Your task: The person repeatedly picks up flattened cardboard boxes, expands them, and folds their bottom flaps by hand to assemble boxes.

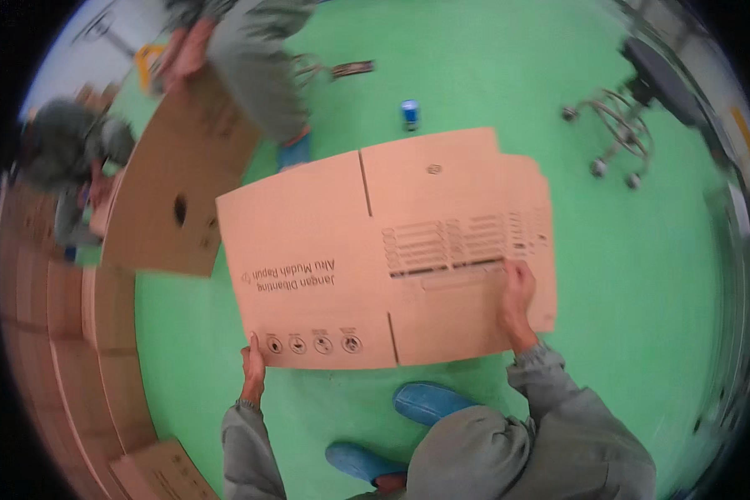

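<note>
A flattened cardboard box (308, 225), brown with black print and two dark slots, is held out in front of me above the green floor. My left hand (253, 367) grips its near left corner, the thumb on top and the fingers underneath. Toward the right side, my right hand (518, 300) is closed on the cardboard near its right end, with the forearm reaching over the near edge. The underside of the sheet and the fingers beneath it are hidden.
At the far left a co-worker (254, 67) handles another cardboard sheet (154, 200); a second person (79, 158) crouches beyond. Cardboard boxes (117, 375) line the left side. A blue can (410, 114) stands on the floor ahead, and a wheeled stool (633, 108) is at the far right.
</note>
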Available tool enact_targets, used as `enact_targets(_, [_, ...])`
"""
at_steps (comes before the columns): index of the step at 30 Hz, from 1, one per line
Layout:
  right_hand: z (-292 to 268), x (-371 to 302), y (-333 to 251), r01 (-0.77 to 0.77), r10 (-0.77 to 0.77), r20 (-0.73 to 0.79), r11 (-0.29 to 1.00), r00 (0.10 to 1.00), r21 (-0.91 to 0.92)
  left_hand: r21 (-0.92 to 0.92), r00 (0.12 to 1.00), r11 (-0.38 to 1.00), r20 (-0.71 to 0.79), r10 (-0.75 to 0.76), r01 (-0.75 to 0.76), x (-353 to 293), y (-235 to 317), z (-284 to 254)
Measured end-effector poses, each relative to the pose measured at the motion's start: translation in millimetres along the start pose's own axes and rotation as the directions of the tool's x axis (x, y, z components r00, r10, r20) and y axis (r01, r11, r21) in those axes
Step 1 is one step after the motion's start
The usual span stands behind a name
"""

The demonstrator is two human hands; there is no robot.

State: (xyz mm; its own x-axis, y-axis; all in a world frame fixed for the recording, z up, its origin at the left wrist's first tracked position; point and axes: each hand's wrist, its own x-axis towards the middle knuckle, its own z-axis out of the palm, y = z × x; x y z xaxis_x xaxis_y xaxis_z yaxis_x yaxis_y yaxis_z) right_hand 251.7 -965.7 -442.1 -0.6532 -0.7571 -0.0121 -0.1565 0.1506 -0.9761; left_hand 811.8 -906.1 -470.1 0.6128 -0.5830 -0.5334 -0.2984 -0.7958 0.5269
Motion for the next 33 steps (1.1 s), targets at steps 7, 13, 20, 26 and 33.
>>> enact_targets(7, [116.2, 42.4, -31.9, 0.143, -0.356, 0.407, 0.872, 0.841, 0.467, -0.851, 0.939, 0.490, -0.302, -0.164, -0.188, -105.2, -72.6, -65.6])
enact_targets(13, [213.2, -12.5, -34.4, 0.034, -0.718, 0.565, 0.630, 0.407, 0.776, -0.621, 0.655, 0.219, -0.741, 0.150, -0.752, -312.0, -169.0, -168.5])
enact_targets(20, [229.9, -127.8, -48.6, -0.133, -0.680, 0.729, 0.717, 0.085, 0.684, -0.110, 0.250, 0.989, -0.965, -0.081, -0.104, -487.3, -179.2, -56.3])
enact_targets(26, [200.8, -171.0, -73.5, -0.234, -0.708, 0.704, 0.696, -0.064, 0.679, -0.201, 0.569, 0.930, -0.744, -0.350, 0.309, -539.1, -147.9, 19.9])
enact_targets(33, [120.4, -165.8, -126.1, 0.363, -0.833, 0.044, -0.192, -0.552, 0.912, -0.028, 0.868, 0.888, -0.200, -0.455, 0.459, -572.6, -113.1, 1.8])
